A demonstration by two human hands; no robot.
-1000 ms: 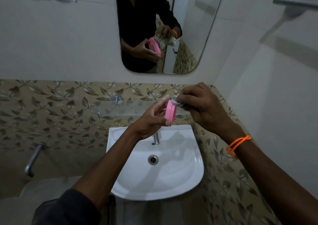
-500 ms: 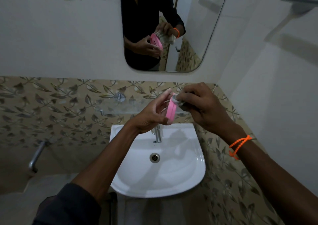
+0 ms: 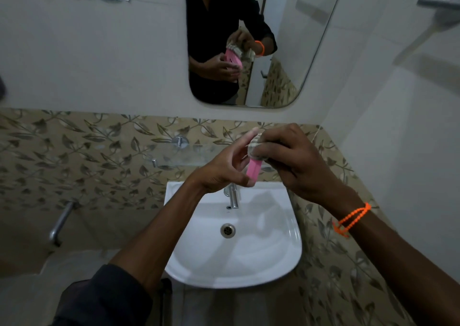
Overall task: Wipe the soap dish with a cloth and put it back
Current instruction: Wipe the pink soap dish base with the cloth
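Observation:
A pink soap dish [image 3: 253, 170] is held on edge above the white sink [image 3: 286, 251]. My left hand [image 3: 224, 166] grips it from the left, thumb at its lower end and fingers up along its side. My right hand [image 3: 291, 158] holds a bunched pale checked cloth [image 3: 256, 146] and presses it over the dish's upper end. Most of the cloth is hidden inside my right fist. The mirror [image 3: 311, 51] reflects the dish's slotted face with the cloth on its top edge.
A chrome tap [image 3: 233, 196] stands at the back of the sink, under my hands. A glass shelf [image 3: 179, 155] runs along the leaf-patterned tiles behind. A metal pipe [image 3: 59, 223] sticks out at the lower left. A chrome towel bar [image 3: 438, 2] is mounted at the upper right.
The cloth in my right hand has slid up to the top end of the dish. The dish now stands more upright. Both hands remain over the tap.

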